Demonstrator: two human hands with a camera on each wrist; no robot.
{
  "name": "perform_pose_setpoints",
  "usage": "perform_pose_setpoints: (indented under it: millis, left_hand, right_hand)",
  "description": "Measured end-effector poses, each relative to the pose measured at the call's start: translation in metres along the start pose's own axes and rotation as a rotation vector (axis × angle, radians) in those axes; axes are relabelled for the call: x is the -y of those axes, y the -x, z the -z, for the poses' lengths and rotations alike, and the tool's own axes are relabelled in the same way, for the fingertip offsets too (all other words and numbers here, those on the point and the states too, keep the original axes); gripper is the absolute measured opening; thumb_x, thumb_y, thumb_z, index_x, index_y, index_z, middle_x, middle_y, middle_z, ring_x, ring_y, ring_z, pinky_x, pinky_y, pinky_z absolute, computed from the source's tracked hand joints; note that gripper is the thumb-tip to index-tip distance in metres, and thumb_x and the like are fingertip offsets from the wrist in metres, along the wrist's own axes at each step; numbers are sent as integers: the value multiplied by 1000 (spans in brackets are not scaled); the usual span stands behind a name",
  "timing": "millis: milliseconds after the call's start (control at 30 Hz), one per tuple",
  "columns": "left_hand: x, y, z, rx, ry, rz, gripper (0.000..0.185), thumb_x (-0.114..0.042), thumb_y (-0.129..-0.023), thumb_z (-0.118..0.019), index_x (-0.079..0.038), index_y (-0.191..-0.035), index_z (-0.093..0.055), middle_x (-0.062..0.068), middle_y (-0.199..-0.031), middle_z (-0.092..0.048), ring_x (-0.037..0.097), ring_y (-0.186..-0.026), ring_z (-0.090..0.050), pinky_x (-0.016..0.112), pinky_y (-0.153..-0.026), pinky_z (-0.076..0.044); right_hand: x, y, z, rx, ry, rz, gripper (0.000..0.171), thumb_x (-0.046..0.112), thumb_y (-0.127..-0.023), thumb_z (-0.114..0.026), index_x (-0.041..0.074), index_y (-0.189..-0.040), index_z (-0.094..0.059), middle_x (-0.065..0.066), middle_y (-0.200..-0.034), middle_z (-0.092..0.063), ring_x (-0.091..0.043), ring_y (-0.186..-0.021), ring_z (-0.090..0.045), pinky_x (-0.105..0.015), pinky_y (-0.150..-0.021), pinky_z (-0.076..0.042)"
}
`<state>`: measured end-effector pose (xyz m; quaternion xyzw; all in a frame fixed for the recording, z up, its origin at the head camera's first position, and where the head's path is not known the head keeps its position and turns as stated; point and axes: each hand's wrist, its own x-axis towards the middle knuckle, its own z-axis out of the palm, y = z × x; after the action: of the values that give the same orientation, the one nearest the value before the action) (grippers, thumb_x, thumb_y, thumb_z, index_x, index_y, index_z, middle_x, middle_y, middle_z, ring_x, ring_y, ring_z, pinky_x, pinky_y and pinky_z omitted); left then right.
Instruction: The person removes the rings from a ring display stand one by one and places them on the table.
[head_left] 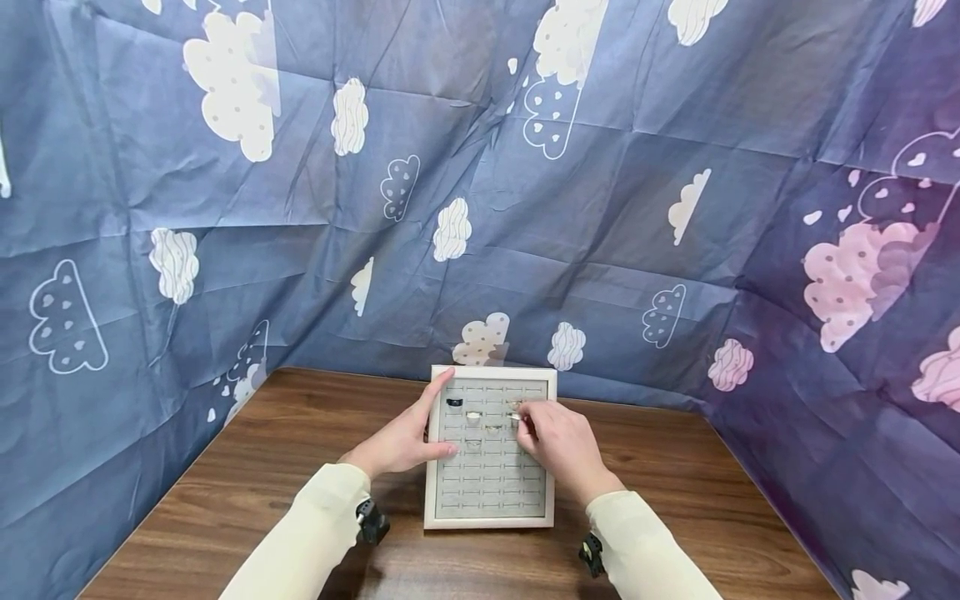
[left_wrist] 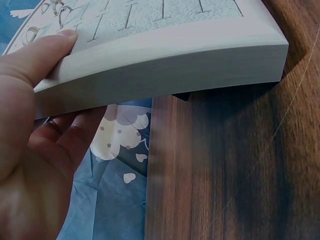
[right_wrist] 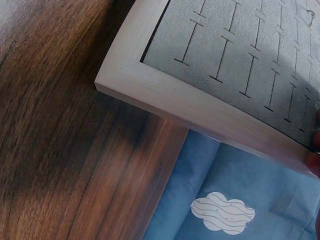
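Observation:
A ring display tray with a white frame [head_left: 490, 522] stands tilted on the table, its near edge low and its far end raised. Its grey slotted pad [head_left: 491, 479] bears several rings, among them a black ring [head_left: 453, 402], a silver ring [head_left: 474, 415] and a gold-toned ring [head_left: 492, 429]. My left hand [head_left: 401, 437] grips the left side of the frame, thumb [left_wrist: 52, 52] over the front and fingers underneath. At the pad's upper right, my right hand [head_left: 561, 437] pinches a silver ring [head_left: 514, 417] at a slot. The right wrist view catches only fingertips at its edge.
The tray stands on a brown wooden table [head_left: 300, 467]. Behind and beside the table hangs a blue cloth [head_left: 300, 192] with white clouds. Under the frame shows a small dark piece [left_wrist: 182, 96].

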<state>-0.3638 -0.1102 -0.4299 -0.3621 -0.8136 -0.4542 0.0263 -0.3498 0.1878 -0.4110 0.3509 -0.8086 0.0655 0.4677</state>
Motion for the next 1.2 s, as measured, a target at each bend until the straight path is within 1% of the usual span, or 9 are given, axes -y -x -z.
perform_pose_setpoints:
  millis: [133,333,533,700,833,1033,1200]
  left_hand:
    - [-2,-1,-1,0,-13,-2,115,-11,-98,-81,-26,-174,4,15,-149,-65,22,-120,-73,41,-109,-54]
    - [-4,-2,-2,7,-12,-10,115,-12,-98,-80,-26,-174,5,15,-150,-65,23,-121,-73,42,-109,-54]
    - [-4,-2,-1,4,-17,-11,115,-12,-98,-81,-25,-174,5,15,-146,-67,21,-118,-74,40,-108,-55]
    - [-4,-1,1,-6,-8,-5,115,-11,-97,-81,-26,-174,4,16,-146,-66,21,-116,-74,38,-106,-55]
    - [-3,0,1,-4,-9,-8,115,-11,-98,-80,-25,-174,4,17,-147,-66,22,-118,-74,40,-108,-55]
    - [-1,1,-1,-4,-18,-3,115,-12,-98,-81,-26,-174,5,16,-148,-67,23,-121,-74,44,-110,-54]
    - [0,0,-2,-7,-11,-3,115,-11,-98,-81,-27,-174,4,16,-147,-67,23,-120,-74,44,-110,-54]
  right_hand:
    - [-1,3,1,-1,1,-4,11,9,-85,-72,8,-96,-72,-1,-84,-72,-16,-75,-68,-33,-62,-57]
    - [-2,6,2,3,7,-15,10,10,-86,-71,8,-95,-72,0,-82,-71,-14,-73,-65,-32,-61,-56]
    - [-5,6,8,-7,-28,-60,10,8,-86,-70,8,-96,-72,1,-79,-67,-12,-69,-58,-31,-58,-52]
    - [-9,6,12,-4,-31,-62,10,10,-87,-72,8,-97,-72,2,-78,-66,-13,-69,-59,-32,-57,-52]
    - [-12,9,14,-21,-27,-47,10,10,-87,-72,8,-96,-72,1,-78,-67,-13,-69,-60,-33,-56,-51]
    - [-17,14,19,-27,2,-43,10,14,-88,-71,9,-98,-72,2,-78,-68,-12,-67,-60,-32,-53,-50]
    - [-20,18,25,-23,27,-56,7,14,-90,-70,10,-95,-70,2,-77,-67,-11,-66,-60,-32,-52,-49]
